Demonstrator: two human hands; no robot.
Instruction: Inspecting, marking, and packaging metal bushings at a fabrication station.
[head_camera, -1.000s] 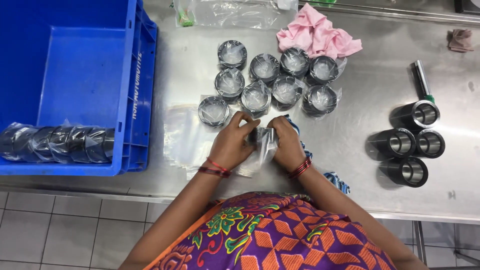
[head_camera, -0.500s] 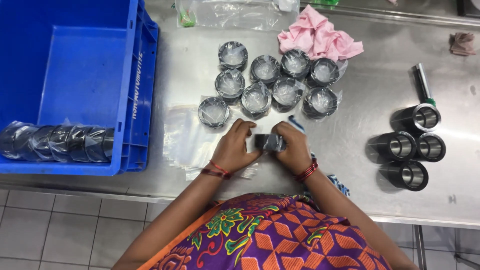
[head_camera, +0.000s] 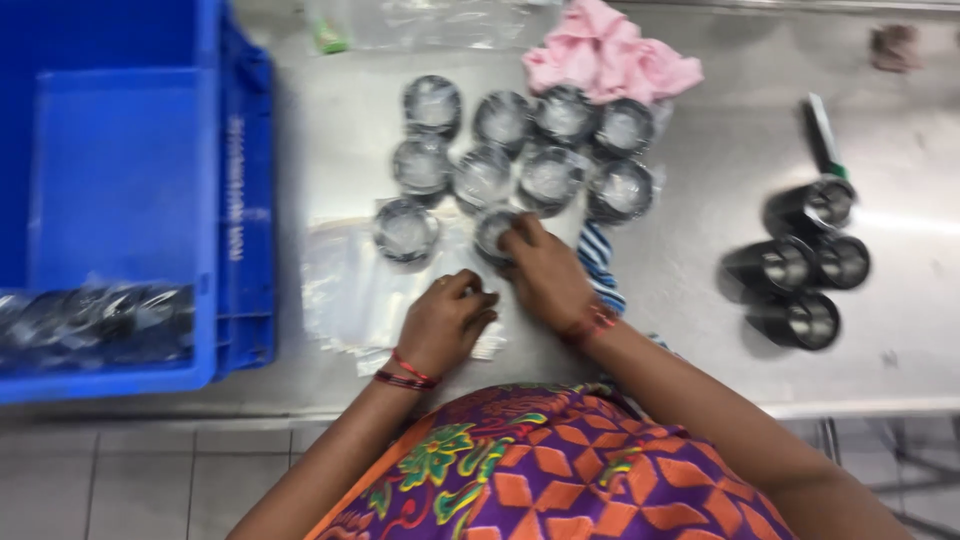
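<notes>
My right hand (head_camera: 545, 275) grips a short metal cylinder wrapped in clear plastic (head_camera: 493, 230) and holds it on the steel table, at the near edge of a cluster of several similar wrapped cylinders (head_camera: 520, 150). My left hand (head_camera: 445, 322) rests with curled fingers on a stack of flat clear plastic bags (head_camera: 350, 290). I cannot tell whether it pinches a bag. Another wrapped cylinder (head_camera: 405, 228) lies just left of the one I hold.
A blue crate (head_camera: 130, 190) at the left holds a row of wrapped cylinders (head_camera: 100, 315). Three bare dark cylinders (head_camera: 800, 265) and a marker (head_camera: 825, 135) lie at the right. A pink cloth (head_camera: 610, 60) lies at the back, and a striped cloth (head_camera: 600, 265) sits under my right wrist.
Both hands were together at the table's front edge, working a cylinder into a bag. My right hand has since carried the wrapped cylinder forward to the cluster, and my left hand dropped onto the bags.
</notes>
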